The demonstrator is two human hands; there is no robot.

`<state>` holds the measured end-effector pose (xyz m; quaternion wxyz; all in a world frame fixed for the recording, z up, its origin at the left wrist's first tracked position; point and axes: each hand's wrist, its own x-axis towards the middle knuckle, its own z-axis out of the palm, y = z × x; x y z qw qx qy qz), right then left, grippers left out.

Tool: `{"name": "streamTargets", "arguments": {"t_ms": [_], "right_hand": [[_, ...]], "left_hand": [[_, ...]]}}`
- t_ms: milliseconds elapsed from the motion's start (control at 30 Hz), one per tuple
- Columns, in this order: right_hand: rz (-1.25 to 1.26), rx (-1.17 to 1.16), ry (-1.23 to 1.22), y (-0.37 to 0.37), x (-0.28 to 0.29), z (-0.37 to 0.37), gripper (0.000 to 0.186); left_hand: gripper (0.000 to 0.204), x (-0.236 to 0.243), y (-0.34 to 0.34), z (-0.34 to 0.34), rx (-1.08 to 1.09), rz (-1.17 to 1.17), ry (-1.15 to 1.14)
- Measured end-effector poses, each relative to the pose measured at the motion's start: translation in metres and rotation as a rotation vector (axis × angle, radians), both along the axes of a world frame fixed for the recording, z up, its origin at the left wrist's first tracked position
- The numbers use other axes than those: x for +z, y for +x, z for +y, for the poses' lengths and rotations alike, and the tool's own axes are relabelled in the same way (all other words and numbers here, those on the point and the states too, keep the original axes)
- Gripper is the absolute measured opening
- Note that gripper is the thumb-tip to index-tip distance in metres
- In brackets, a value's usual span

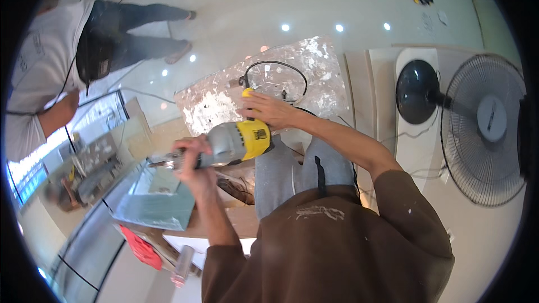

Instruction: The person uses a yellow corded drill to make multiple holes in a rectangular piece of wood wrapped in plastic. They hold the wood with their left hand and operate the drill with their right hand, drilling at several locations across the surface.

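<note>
Drill w/ dk label; L hand, R hand gripping.

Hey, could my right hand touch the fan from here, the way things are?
Probably not: your right hand is on the drill, and the fan stands apart, off to your right. You'd likely have to let go first.

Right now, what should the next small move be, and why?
Probably slide the left hand back from the chuck onto the grey body of the drill. It wraps the front end right by the metal chuck, while the right hand is at the rear handle, so a start now might catch the fingers.
</note>
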<state>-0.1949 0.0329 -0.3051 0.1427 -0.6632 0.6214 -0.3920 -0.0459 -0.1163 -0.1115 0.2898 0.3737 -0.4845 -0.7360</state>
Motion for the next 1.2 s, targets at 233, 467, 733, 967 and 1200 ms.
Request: {"name": "streamTargets", "arguments": {"t_ms": [233,467,733,967,1200], "right_hand": [[-0.286,-0.23,-0.28,0.04,0.138,-0.01,0.069],[-0.383,-0.817,-0.142,0.074,0.245,0.101,0.047],[-0.872,-1.649,-0.018,0.147,0.35,0.219,0.025],[-1.166,-1.674,0.312,0.099,0.271,0.262,0.016],[-1.279,-1.475,0.481,0.064,0.222,0.297,0.031]], "left_hand": [[0.016,0.165,-0.063,-0.098,-0.397,0.042,0.263],[0.029,0.196,-0.179,-0.049,-0.978,0.33,0.597],[0.072,0.099,-0.15,0.199,-1.058,0.212,0.947],[0.053,-0.011,-0.121,0.287,-0.732,-0.081,1.561],[0.064,-0.089,-0.13,0.311,-0.326,0.049,1.647]]}}
